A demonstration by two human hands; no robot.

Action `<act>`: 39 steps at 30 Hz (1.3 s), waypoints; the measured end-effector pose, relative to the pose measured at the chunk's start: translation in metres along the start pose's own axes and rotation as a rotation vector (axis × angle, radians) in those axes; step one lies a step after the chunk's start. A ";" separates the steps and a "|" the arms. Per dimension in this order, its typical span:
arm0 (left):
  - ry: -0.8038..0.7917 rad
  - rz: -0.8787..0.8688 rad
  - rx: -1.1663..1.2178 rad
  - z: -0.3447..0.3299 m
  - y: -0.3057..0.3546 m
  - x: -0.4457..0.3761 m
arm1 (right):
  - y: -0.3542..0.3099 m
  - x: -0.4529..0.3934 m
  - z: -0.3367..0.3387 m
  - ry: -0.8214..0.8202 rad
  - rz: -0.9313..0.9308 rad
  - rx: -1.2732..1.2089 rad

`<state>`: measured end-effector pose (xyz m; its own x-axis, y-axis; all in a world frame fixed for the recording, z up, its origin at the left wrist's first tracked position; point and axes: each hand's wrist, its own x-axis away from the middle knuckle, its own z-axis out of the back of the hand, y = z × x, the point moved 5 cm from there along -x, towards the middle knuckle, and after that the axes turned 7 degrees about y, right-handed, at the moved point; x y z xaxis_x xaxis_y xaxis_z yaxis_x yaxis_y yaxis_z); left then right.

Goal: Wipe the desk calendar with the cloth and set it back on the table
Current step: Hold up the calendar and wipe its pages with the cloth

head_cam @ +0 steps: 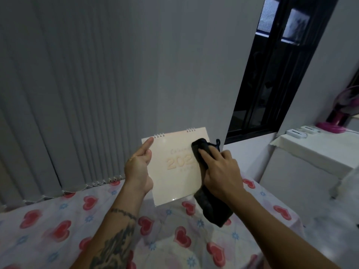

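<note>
A pale peach desk calendar (174, 179) with spiral rings on top is held up in the air above the table, its cover facing me. My left hand (138, 166) grips its left edge, thumb on the front near the top corner. My right hand (221, 169) holds a dark cloth (202, 152) pressed flat against the calendar's right side, covering part of the printed year. The rest of the cloth (213, 208) hangs down below my right hand.
Below lies a table with a heart-and-flower patterned cover (58, 230). Grey vertical blinds (68, 94) hang behind it. A dark window (281, 74) is at the right. Further right, a white side table (314, 152) carries small white boxes and a pink fan (342, 117).
</note>
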<state>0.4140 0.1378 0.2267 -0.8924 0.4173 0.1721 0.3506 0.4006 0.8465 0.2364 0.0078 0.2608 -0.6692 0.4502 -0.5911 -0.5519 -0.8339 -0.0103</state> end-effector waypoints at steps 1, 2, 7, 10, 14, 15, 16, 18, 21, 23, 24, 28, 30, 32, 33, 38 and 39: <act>0.015 0.011 0.021 0.001 0.001 -0.002 | -0.003 0.009 -0.002 -0.013 -0.002 -0.002; 0.028 0.021 0.040 0.002 0.002 -0.003 | -0.007 0.018 -0.004 -0.028 0.003 -0.008; 0.043 0.059 0.118 -0.008 -0.002 -0.005 | -0.057 0.047 -0.009 -0.065 0.148 -0.072; 0.046 0.123 0.135 -0.014 -0.004 -0.004 | -0.073 0.052 -0.011 -0.093 0.267 -0.075; 0.066 0.132 0.132 -0.008 0.001 -0.009 | -0.054 0.044 -0.015 -0.119 0.302 -0.025; 0.061 0.122 0.125 -0.006 0.005 -0.010 | -0.042 0.040 -0.016 -0.123 0.257 -0.012; 0.058 0.115 0.115 -0.003 0.008 -0.011 | -0.031 0.035 -0.016 -0.126 0.197 0.005; 0.070 0.115 0.090 0.001 0.011 -0.012 | -0.012 0.026 -0.017 -0.117 0.082 0.037; 0.095 0.090 0.078 -0.001 0.013 -0.013 | -0.016 0.024 -0.013 -0.066 0.048 0.032; 0.096 0.071 0.075 -0.008 0.015 -0.013 | -0.037 0.030 -0.011 -0.052 0.147 0.012; 0.082 0.069 0.064 -0.012 0.015 -0.013 | -0.049 0.034 -0.011 -0.052 0.215 0.006; -0.019 0.056 -0.079 -0.026 0.006 -0.007 | -0.070 0.034 -0.009 -0.049 0.339 0.001; -0.062 0.081 -0.069 -0.030 -0.005 -0.004 | -0.067 0.020 -0.007 -0.048 0.322 -0.005; -0.063 0.081 -0.046 -0.030 -0.012 -0.003 | -0.054 0.004 -0.006 -0.052 0.242 0.003; -0.046 0.081 -0.033 -0.028 -0.013 -0.003 | -0.043 -0.003 -0.008 -0.059 0.186 0.012; 0.054 0.063 -0.009 -0.011 -0.004 -0.001 | 0.010 -0.005 -0.012 -0.095 -0.036 0.047; 0.064 0.061 0.003 -0.010 -0.002 0.000 | 0.008 0.001 -0.010 -0.084 -0.006 0.046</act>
<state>0.4110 0.1289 0.2300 -0.8854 0.3884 0.2555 0.4060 0.3781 0.8320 0.2370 -0.0017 0.2520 -0.7044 0.4819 -0.5211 -0.5767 -0.8166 0.0244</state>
